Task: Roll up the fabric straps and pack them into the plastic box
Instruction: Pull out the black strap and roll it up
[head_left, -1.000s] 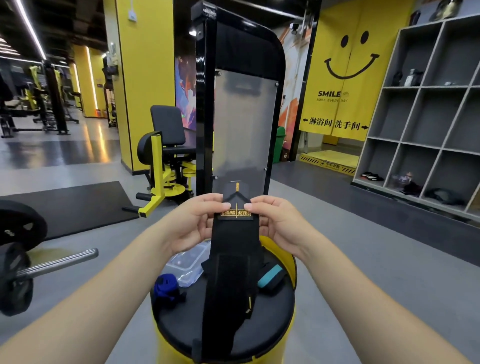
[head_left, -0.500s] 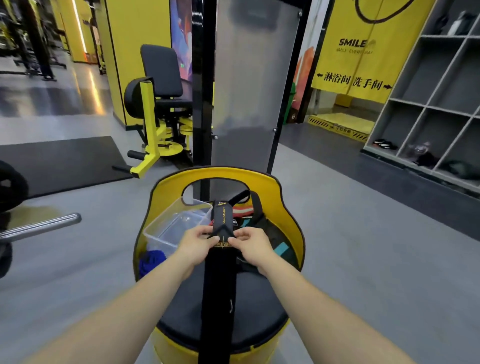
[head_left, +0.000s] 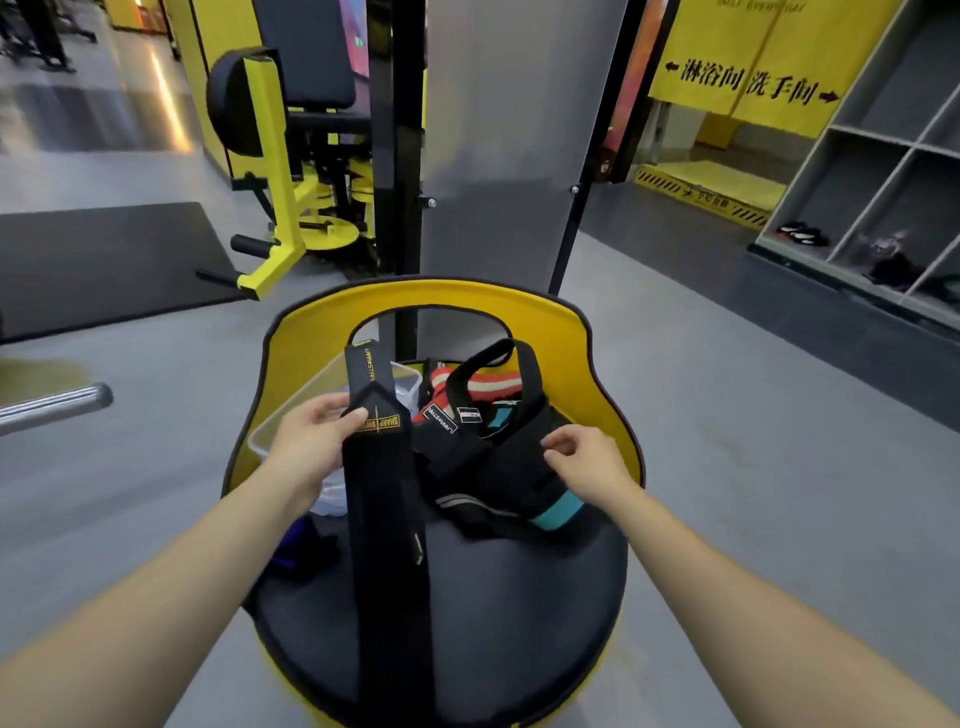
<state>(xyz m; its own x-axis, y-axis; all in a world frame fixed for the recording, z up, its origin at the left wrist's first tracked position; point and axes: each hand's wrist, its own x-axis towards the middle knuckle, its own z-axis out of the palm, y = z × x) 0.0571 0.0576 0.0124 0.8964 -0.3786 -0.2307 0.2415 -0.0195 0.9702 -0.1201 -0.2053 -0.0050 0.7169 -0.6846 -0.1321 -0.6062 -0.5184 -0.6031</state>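
Observation:
A long black fabric strap (head_left: 387, 519) with yellow lettering runs from my left hand (head_left: 317, 436) down over the front of the black round seat (head_left: 519, 613). My left hand pinches its top end near the label. My right hand (head_left: 584, 460) hovers with fingers apart over a pile of other straps (head_left: 493, 457), black with teal, red and white bands. The clear plastic box (head_left: 270, 431) sits at the seat's left, mostly hidden behind my left hand. A blue rolled strap (head_left: 291, 545) lies by my left forearm.
The seat has a yellow curved backrest (head_left: 587, 364) with a handle cut-out. Behind stand a black and grey machine panel (head_left: 498, 156) and a yellow gym machine (head_left: 280, 182). A barbell end (head_left: 52, 405) is at the left, grey shelves (head_left: 883, 208) at the right.
My right hand has let go of the black strap and moved right over the pile. My left hand still holds the strap. The view has tilted further down toward the seat.

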